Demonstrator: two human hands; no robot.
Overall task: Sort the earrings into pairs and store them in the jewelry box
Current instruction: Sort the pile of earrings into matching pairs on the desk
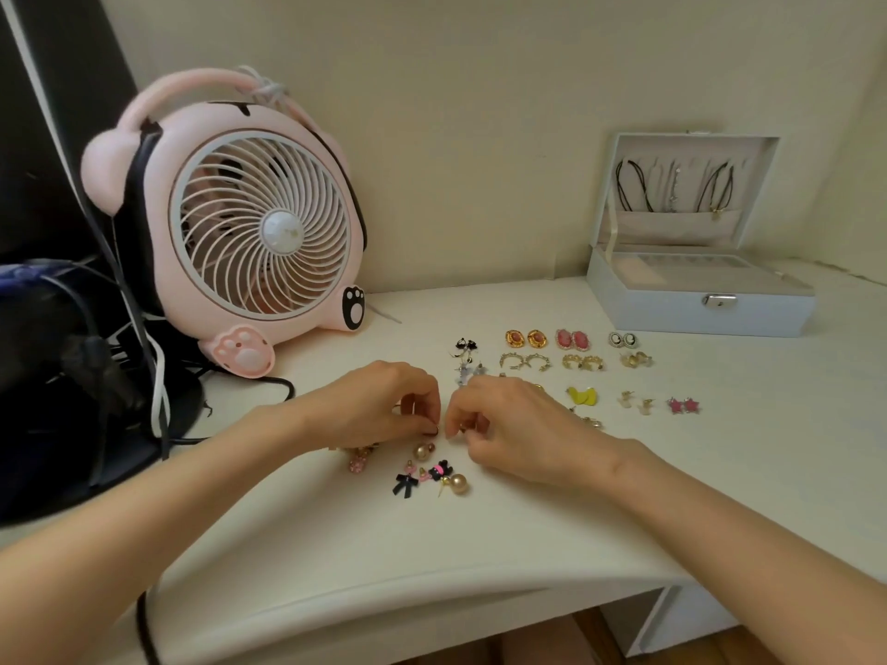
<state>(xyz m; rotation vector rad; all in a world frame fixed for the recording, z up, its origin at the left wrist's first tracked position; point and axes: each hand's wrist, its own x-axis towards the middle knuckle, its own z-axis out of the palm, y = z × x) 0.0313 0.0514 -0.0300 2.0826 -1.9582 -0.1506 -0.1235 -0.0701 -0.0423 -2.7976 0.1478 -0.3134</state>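
Gold and pink earring pairs (573,339) line up right of centre; the jewelry box (696,324) stands open at upper right. Your left hand (384,405) and right hand (509,424) each pinch 1 small earring (463,427) mid-frame. A slipping wrist could scatter the loose earrings (458,483) below.

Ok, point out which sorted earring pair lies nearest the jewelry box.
The black-and-white cameo pair, rightmost in the back row, just in front of the jewelry box; the others lie farther left or nearer the person.
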